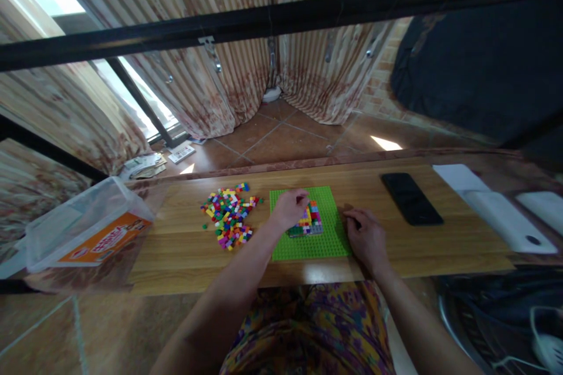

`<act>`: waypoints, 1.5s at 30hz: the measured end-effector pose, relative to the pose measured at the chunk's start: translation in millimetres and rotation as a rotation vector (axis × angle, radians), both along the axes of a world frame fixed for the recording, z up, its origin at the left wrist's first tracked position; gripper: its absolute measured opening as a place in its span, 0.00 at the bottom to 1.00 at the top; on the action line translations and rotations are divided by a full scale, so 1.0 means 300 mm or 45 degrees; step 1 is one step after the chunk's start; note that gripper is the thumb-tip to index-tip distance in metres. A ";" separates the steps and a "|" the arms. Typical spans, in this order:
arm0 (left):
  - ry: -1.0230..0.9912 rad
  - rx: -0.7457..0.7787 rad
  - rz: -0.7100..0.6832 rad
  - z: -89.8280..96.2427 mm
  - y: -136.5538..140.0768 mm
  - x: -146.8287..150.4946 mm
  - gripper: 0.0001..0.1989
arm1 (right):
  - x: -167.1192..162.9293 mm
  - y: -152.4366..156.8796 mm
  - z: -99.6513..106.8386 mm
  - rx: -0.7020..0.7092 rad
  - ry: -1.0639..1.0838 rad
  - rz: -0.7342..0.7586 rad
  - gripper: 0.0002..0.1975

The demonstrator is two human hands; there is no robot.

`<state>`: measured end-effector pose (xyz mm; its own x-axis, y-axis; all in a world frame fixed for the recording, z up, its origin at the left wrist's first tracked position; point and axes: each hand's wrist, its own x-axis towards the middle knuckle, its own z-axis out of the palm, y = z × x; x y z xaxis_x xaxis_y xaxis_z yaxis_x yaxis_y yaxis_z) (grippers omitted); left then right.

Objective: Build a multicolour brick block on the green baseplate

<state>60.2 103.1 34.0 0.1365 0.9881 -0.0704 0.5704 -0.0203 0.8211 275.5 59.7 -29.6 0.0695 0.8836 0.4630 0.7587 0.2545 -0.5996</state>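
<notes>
The bench [185,246] has bare wood along its near edge and between the green baseplate [316,246] and the black phone [411,198] toward the right end. The baseplate lies mid-bench, reaching almost to the near edge. On it stands a small stack of coloured bricks [310,221], its long axis running roughly from near edge to far edge. The left hand [290,208] rests on the stack's left side, fingers [302,199] curled over the top; whether they pinch a brick cannot be told. The right hand [365,238] lies flat and loosely closed at the baseplate's right edge, holding nothing visible. A loose pile of bricks [229,214] sits left of the baseplate.
</notes>
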 end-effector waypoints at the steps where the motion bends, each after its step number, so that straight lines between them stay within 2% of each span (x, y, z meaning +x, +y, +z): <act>1: -0.006 -0.004 0.007 -0.001 0.000 0.002 0.13 | 0.000 0.000 0.000 0.000 0.005 0.003 0.13; 9: 0.006 0.022 0.063 0.004 -0.015 0.013 0.11 | 0.011 0.002 -0.015 0.043 -0.020 0.016 0.14; 15: 0.156 0.239 0.235 0.020 -0.047 -0.005 0.11 | 0.016 0.002 -0.017 0.037 -0.034 0.019 0.14; 18: 0.338 0.334 0.323 0.030 -0.060 -0.084 0.14 | 0.016 0.003 -0.017 0.042 -0.039 0.017 0.14; 23: 0.931 0.289 0.440 0.028 -0.074 -0.245 0.13 | 0.014 0.005 -0.018 0.054 -0.028 0.017 0.14; 27: 1.130 0.268 0.376 0.002 -0.074 -0.294 0.10 | 0.013 0.007 -0.020 0.061 -0.047 0.001 0.14; 33: 1.149 0.284 0.347 -0.022 -0.083 -0.291 0.14 | 0.009 0.006 -0.017 0.052 -0.049 -0.005 0.14; 40: 1.139 0.344 0.326 -0.005 -0.111 -0.277 0.11 | 0.003 0.003 -0.009 0.036 -0.004 -0.001 0.14; 42: 1.066 0.348 0.312 0.011 -0.111 -0.262 0.11 | 0.001 0.002 -0.006 0.024 -0.001 0.006 0.14; 45: 0.821 0.359 0.262 0.040 -0.106 -0.227 0.11 | -0.002 0.000 -0.001 0.008 0.006 0.006 0.14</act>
<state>-7.9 71.5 45.9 -0.0364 0.9817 0.1870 0.9536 -0.0218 0.3003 274.9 59.7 -30.1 0.0679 0.8809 0.4683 0.7547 0.2616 -0.6016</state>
